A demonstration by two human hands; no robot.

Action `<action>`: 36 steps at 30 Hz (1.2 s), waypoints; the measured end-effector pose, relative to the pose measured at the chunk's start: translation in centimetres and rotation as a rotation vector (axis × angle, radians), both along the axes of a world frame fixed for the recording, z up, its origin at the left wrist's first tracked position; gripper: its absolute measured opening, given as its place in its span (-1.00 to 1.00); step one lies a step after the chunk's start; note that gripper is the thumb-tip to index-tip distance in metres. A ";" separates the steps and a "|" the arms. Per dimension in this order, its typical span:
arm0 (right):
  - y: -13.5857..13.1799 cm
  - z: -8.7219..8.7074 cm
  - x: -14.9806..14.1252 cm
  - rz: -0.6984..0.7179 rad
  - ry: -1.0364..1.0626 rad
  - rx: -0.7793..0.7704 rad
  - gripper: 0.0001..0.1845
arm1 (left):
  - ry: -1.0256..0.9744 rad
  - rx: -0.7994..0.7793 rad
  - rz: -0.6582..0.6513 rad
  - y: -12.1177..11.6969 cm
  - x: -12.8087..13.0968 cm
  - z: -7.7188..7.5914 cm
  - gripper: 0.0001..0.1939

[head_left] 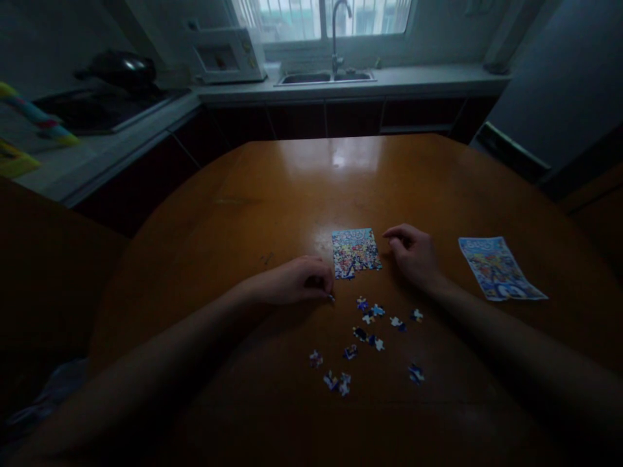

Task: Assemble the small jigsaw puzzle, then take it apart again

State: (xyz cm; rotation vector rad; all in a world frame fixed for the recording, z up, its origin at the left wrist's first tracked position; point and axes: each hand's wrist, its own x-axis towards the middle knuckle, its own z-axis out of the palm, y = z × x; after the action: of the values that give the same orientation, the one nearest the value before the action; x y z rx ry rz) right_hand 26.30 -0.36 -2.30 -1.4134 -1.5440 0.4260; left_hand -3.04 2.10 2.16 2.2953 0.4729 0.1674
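The puzzle and printed sheet bear lettering too blurred to read.

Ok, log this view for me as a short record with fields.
left hand: left hand at lower-left of puzzle block, small piece at fingertips; firm grip unclear
right hand: right hand right of the block, fingers curled, nothing visibly held
block: lower edge ragged
loose pieces: loose pieces scattered nearer the wearer
far right: printed sheet
background: sink, microwave

Hands | puzzle between | loose pieces nearer wearer
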 end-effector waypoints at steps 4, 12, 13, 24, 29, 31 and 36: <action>0.0 0.0 0.0 0.016 0.000 -0.003 -0.79 | -0.055 -0.045 0.069 -0.3 0.2 -0.8 -0.89; 0.0 -0.1 0.0 0.029 -0.002 -0.015 -0.79 | -0.137 -0.123 0.149 0.0 0.2 -1.0 -0.82; 0.0 -0.1 0.0 0.031 -0.002 -0.014 -0.79 | -0.146 -0.128 0.144 0.0 0.2 -0.9 -0.81; -0.2 0.1 -0.1 0.041 -0.028 -0.003 -0.80 | -0.168 -0.079 0.216 -0.6 0.6 -0.6 -0.76; -0.9 0.9 -0.6 0.166 -0.086 0.125 -0.82 | -0.289 -0.217 0.402 -1.1 1.2 -1.7 -0.85; -1.7 1.4 -1.3 0.253 -0.093 0.175 -0.85 | -0.369 -0.261 0.437 -1.5 1.6 -2.0 -0.86; -4.1 1.8 -3.9 0.524 -0.028 0.054 -0.92 | -0.435 -0.302 0.477 -2.8 2.5 -2.0 -0.83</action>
State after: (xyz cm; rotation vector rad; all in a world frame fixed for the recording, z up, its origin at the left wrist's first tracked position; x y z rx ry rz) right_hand 22.42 -4.43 -0.47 -0.9625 -1.9316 0.6713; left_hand -0.58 -0.68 0.15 1.7518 0.7482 0.7581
